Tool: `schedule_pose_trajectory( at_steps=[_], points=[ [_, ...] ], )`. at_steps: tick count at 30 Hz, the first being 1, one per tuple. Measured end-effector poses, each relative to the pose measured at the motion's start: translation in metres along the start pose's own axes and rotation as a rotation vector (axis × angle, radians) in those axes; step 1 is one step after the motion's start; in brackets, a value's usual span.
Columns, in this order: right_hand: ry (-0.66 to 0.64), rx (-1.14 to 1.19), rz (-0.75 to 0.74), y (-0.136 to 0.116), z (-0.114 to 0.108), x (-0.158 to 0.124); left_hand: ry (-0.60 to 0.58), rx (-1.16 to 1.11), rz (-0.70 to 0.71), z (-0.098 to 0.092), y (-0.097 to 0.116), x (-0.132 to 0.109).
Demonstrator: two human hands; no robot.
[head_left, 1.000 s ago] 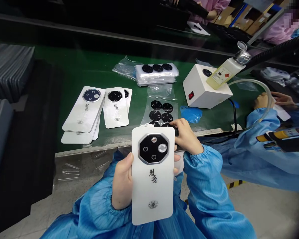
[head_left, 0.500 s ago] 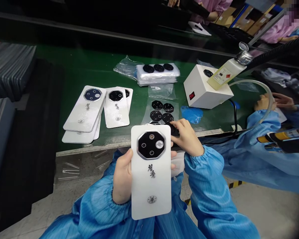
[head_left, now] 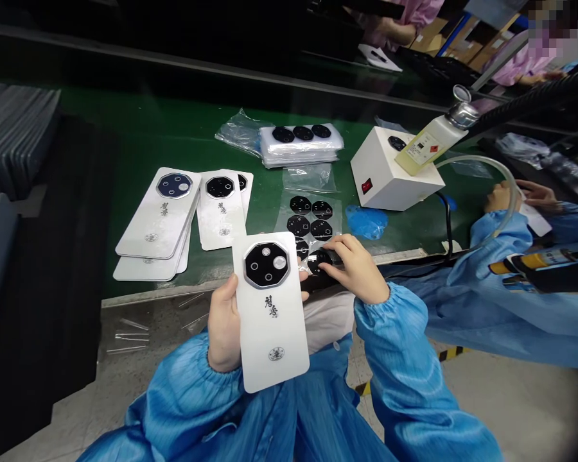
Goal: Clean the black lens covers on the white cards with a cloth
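My left hand grips a white phone back cover from its left side, with fingertips showing at the right edge. The cover faces up at me and tilts slightly left, with a black octagonal camera panel near its top. Just right of it, my right hand pinches a black octagonal lens film at the near end of a clear sheet. More black lens films sit on that sheet in pairs. The cover hides part of the sheet's near left corner.
White covers lie stacked at left, with others beside them. Behind are a bagged stack of film sheets, a white box, a tilted bottle and blue plastic. A co-worker's hands are at right.
The cover in my left hand has moved up and left and tilted. My right hand has drawn slightly toward me, and the lens film at its fingertips shows more clearly, with a shiny glint.
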State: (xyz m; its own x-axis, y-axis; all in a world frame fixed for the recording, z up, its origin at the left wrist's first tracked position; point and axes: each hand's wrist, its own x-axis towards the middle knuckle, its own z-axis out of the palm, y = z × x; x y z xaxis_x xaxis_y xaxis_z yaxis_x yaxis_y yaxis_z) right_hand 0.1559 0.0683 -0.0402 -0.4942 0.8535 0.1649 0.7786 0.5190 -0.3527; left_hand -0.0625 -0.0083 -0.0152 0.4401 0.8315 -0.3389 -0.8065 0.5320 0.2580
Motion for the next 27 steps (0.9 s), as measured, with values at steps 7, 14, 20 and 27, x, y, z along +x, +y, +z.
schedule_pose_trajectory(
  at_steps=[7, 14, 20, 27],
  points=[
    [-0.04, 0.034, -0.006, 0.002, -0.003, -0.006, 0.198, 0.035, 0.021, 0.004, 0.002, 0.0],
    [-0.029, 0.018, 0.041, -0.003, 0.001, -0.008, 0.184, 0.073, 0.043, 0.005, 0.0, 0.002],
    [-0.013, 0.057, 0.048, 0.001, -0.002, -0.007, 0.126, 0.144, 0.244, 0.008, -0.003, 0.002],
    [0.151, 0.122, -0.03, -0.024, -0.039, -0.017, 0.043, 0.147, 0.199, 0.002, -0.012, 0.007]
  ],
)
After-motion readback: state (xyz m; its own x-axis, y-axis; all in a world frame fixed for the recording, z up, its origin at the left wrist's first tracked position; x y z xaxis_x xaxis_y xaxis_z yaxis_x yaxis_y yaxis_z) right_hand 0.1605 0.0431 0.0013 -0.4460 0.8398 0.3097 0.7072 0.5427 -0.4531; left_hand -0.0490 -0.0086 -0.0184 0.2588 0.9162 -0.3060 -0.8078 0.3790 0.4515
